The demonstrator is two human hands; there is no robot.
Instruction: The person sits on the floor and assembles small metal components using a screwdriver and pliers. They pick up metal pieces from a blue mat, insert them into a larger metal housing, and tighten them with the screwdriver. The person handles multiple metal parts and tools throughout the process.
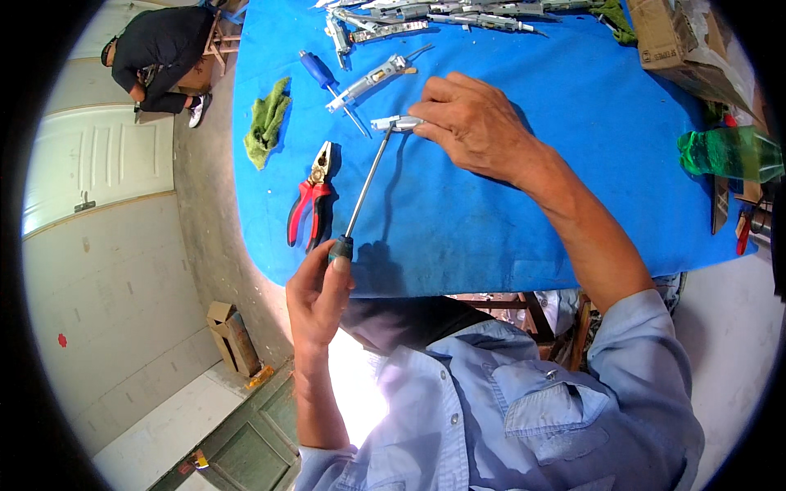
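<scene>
My left hand (319, 299) is closed round the dark handle of a screwdriver (368, 182), whose long shaft points up and away. The tip meets a small grey-white metal part (398, 123), pinched in the fingers of my right hand (475, 123). Much of that part is hidden by the right fingers. Just beyond it lies a longer metal piece (372, 82), crossed by a blue-handled screwdriver (321, 74). Red-and-black pliers (311, 196) rest on the blue cloth, left of the screwdriver in my hand.
A blue cloth (508, 237) covers the table. Several metal pieces (458, 12) are piled along its far edge. A green rag (267, 123) lies at left; a cardboard box (667, 41) and a green bottle (733, 154) are at right. Another person (160, 57) sits bent over at far left.
</scene>
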